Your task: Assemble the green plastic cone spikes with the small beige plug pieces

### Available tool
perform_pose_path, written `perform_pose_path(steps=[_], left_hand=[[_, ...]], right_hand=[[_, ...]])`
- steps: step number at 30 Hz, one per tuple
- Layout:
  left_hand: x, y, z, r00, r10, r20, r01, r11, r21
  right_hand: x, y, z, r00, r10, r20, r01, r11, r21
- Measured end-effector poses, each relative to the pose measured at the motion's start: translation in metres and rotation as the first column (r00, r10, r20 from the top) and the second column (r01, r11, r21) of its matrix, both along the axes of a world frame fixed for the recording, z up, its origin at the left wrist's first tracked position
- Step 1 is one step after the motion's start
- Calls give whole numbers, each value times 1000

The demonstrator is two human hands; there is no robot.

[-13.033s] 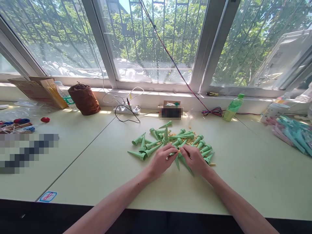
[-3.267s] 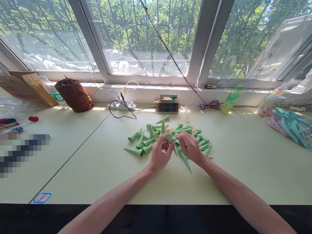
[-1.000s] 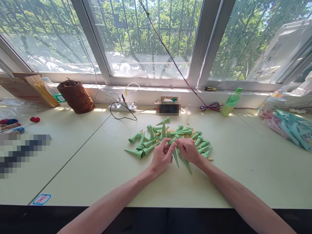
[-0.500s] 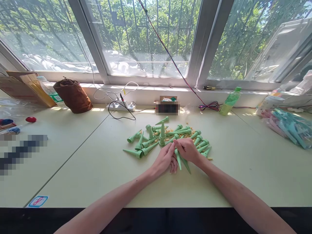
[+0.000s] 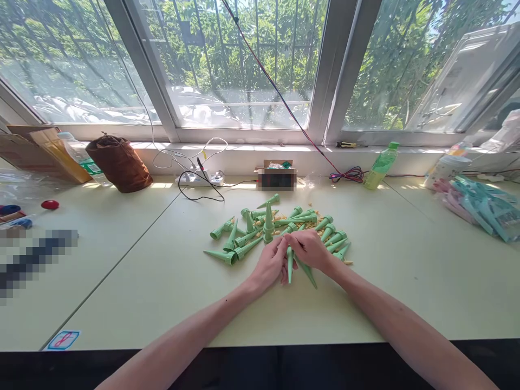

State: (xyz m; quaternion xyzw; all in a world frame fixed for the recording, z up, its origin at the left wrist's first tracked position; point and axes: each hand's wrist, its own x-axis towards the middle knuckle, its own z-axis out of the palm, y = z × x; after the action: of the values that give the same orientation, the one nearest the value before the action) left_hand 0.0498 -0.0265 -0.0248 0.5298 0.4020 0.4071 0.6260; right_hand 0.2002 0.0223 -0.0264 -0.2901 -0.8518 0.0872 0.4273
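Note:
My left hand (image 5: pixel 271 262) and my right hand (image 5: pixel 311 249) meet at the front of a pile of green cone-shaped plastic watering spikes. Between them a watering spike (image 5: pixel 290 266) is gripped, its narrow tip pointing toward me and its wide end hidden by my fingers. The fingers of both hands are closed around that end. Below my right hand another green spike (image 5: pixel 307 272) points toward the table's front edge. Just beyond my left hand, one spike (image 5: pixel 268 223) stands upright on its cap. Small yellowish pieces (image 5: pixel 280 219) lie scattered among the spikes.
Along the window side are a brown drawstring bag (image 5: pixel 118 163), a power strip (image 5: pixel 199 177) with cables, a small box (image 5: pixel 278 179) and a green-capped bottle (image 5: pixel 381 166). Plastic-wrapped packs (image 5: pixel 487 208) lie far right. A red ball (image 5: pixel 50 205) rests at left.
The held spike's tip has swung slightly left, toward my left hand. Both hands stay together at the front of the pile. The camera view has shifted a little.

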Motion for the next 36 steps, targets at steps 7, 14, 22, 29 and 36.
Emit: perform_pose_path(steps=[7, 14, 22, 29, 36], left_hand=[[0, -1, 2, 999, 42, -21, -41, 999, 36], [1, -3, 6, 997, 70, -22, -70, 998, 4], [1, -4, 9, 996, 90, -10, -89, 996, 21], [1, -4, 9, 993, 115, 10, -115, 992, 47], [-1, -2, 6, 989, 149, -17, -145, 977, 158]], right_hand=[[1, 0, -1, 1000, 19, 20, -19, 999, -26], [0, -1, -2, 999, 16, 30, -16, 1000, -3], [0, -3, 1, 998, 52, 32, -51, 999, -15], [0, -7, 4, 997, 70, 40, -69, 997, -41], [0, -7, 5, 994, 96, 45, -93, 994, -61]])
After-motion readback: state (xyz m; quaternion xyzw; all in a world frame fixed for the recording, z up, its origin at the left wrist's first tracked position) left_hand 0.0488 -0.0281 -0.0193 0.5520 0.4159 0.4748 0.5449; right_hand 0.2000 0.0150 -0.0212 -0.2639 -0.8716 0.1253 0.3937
